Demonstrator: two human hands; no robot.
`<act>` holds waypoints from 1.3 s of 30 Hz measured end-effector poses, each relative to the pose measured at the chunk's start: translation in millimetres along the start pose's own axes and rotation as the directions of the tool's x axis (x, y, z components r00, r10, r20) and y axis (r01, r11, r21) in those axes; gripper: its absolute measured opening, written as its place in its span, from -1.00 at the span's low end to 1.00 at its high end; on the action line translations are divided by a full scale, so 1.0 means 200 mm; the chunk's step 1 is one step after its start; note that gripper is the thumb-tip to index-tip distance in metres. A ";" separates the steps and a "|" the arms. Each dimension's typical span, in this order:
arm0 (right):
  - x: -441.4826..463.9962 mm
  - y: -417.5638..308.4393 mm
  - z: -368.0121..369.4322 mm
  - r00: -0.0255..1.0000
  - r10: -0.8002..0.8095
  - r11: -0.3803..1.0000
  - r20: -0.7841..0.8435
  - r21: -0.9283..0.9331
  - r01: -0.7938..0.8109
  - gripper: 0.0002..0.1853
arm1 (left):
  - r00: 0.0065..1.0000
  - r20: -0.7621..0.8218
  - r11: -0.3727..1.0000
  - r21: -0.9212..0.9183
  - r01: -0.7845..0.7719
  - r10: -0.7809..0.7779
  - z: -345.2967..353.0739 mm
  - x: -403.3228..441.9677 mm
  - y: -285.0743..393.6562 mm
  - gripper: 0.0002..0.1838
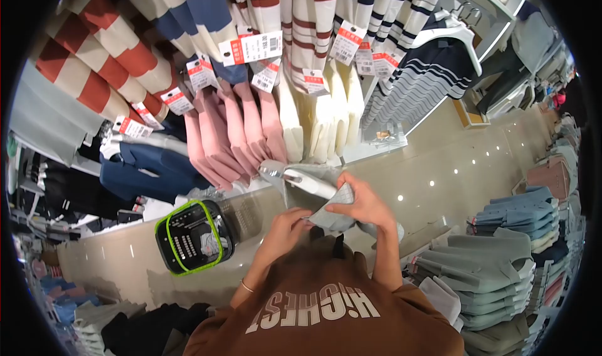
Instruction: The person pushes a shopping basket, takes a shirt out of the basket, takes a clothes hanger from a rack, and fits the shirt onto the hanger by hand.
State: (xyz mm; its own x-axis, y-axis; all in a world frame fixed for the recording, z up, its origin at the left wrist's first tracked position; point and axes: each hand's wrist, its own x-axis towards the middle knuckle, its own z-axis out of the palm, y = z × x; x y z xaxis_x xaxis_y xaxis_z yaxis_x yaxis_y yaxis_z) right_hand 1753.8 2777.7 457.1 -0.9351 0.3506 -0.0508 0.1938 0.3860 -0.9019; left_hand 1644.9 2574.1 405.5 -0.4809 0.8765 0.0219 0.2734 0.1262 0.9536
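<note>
A grey garment [332, 217] is held between my two hands in front of my chest, with a white hanger [309, 183] lying at its opening and clear plastic around it. My left hand [286, 226] is closed on the garment's lower left edge. On the other side, my right hand [364, 200] pinches its upper right edge, the thumb and fingers pressed together on the cloth. Just beyond the garment hang pink clothes [235, 136] and cream clothes [323, 114].
A black basket with a green rim [193, 272] stands on the floor at the left. Striped clothes with price tags [254, 48] hang above. Folded clothes [483, 268] are stacked at the right. A striped top [426, 74] hangs at the upper right.
</note>
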 end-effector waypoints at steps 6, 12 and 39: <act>0.05 -0.02 -0.13 0.988 -0.132 0.991 0.079 -0.023 0.135 -0.55 | 0.987 0.060 0.987 0.051 -0.154 0.151 -0.07 0.05 0.11 -0.79; 0.15 -0.15 -0.27 0.956 -0.232 0.966 0.178 -0.072 0.247 -0.55 | 0.997 0.079 0.957 -0.287 0.047 -0.026 -0.09 0.05 0.28 -0.72; 0.16 -0.15 -0.19 0.938 -0.223 0.972 0.264 -0.009 0.234 -0.64 | 0.976 -0.218 0.839 -0.532 -0.114 -0.006 0.00 0.04 0.48 -0.73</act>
State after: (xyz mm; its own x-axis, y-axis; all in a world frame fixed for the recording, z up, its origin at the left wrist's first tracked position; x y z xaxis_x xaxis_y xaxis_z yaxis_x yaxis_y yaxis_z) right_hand 1729.9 2809.3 499.2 -0.9990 0.0176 0.0405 -0.0276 0.4652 -0.8848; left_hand 1667.7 2592.6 497.8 -0.6527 0.7532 0.0817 -0.1584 -0.2411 0.9575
